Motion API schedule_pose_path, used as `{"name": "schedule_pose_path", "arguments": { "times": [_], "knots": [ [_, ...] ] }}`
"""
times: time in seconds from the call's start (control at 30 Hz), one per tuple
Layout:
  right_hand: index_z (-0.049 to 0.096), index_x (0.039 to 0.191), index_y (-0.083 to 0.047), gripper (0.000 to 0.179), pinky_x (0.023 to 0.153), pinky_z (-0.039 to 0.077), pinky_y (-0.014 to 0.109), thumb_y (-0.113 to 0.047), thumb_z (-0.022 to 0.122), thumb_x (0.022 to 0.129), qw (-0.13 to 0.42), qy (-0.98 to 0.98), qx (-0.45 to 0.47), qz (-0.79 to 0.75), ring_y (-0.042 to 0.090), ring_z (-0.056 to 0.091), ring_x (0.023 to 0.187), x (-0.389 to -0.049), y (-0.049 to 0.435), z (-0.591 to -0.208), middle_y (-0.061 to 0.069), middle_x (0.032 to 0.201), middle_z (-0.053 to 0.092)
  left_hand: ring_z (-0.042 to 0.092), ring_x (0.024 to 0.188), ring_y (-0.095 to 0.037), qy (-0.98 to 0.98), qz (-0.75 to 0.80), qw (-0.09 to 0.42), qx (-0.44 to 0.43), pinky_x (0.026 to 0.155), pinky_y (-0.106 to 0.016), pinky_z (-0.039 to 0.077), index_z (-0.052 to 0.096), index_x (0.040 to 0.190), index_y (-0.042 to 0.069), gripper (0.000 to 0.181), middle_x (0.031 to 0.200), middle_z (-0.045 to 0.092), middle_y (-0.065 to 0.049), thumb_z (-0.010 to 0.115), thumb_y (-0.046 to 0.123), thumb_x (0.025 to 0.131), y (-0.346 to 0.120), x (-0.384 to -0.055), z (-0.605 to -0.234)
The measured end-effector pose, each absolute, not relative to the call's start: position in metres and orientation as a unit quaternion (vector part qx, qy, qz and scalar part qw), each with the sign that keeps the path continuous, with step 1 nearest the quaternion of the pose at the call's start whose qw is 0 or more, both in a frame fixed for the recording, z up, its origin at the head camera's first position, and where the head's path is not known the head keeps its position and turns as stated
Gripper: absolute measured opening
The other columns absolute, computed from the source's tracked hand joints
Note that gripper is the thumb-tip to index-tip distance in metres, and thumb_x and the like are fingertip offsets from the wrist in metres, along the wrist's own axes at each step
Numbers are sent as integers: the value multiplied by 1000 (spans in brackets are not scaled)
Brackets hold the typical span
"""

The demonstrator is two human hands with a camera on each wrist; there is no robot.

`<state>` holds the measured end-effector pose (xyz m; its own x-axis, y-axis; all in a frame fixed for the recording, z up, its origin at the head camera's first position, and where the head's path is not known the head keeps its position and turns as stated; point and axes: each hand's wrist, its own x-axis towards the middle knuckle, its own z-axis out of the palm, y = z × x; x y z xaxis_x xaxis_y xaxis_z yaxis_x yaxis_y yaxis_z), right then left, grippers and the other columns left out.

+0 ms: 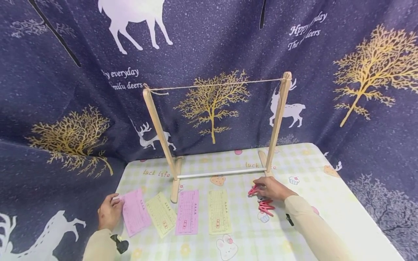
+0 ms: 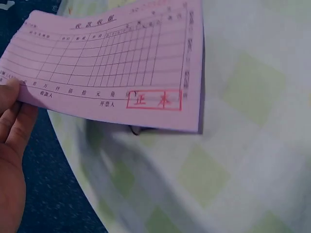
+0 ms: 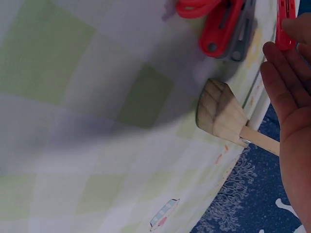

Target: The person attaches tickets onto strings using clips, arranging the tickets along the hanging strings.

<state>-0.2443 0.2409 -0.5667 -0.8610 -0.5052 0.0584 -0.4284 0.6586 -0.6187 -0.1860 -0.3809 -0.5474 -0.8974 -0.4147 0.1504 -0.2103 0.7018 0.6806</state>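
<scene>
Checked tablecloth beneath the clothesline rack, deer-print curtain behind it; my left hand pinches a pink receipt, right hand a red clothespin.

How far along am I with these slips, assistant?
Already up: the wooden frame, string tied across. In hand: a pink slip in your left hand, a red clip in your right hand. Likely remaining: all hanging, since the string is bare; three other slips lie on the tablecloth.

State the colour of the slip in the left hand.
The slip in the left hand is pink; the left wrist view shows it best.
</scene>
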Motion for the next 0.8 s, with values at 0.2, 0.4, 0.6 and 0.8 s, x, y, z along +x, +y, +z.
{"name": "schedule_pose_path", "arguments": {
  "times": [0.2,0.4,0.6,0.8],
  "knots": [
    [63,122,14,39,85,56,42,2,72,86,29,901,-278,-331,32,67,99,-243,238,-561,22,111,69,71,89,-30,-916,-327,172,155,78,-25,48,67,110,-3,20,103,72,-23,66,10,94,-377,-188,-534],
    [61,126,12,41,89,54,48,0,71,88,27,900,-274,-338,36,65,104,-240,238,-549,23,116,67,54,69,12,-910,-348,182,135,60,-4,39,70,104,-3,15,99,73,-22,70,7,93,-375,-193,-521],
    [63,125,10,41,84,56,44,0,72,86,3,898,-288,-332,30,67,97,-242,237,-536,22,114,66,54,68,17,-901,-377,194,88,63,-5,44,71,102,-4,14,97,74,-21,72,6,92,-367,-200,-506],
    [67,119,6,36,82,57,44,-2,76,85,-22,894,-293,-339,28,67,94,-239,239,-518,16,109,68,58,70,14,-889,-406,207,39,64,-7,47,72,101,-5,13,95,73,-23,72,4,91,-354,-210,-494]
  ]
}}
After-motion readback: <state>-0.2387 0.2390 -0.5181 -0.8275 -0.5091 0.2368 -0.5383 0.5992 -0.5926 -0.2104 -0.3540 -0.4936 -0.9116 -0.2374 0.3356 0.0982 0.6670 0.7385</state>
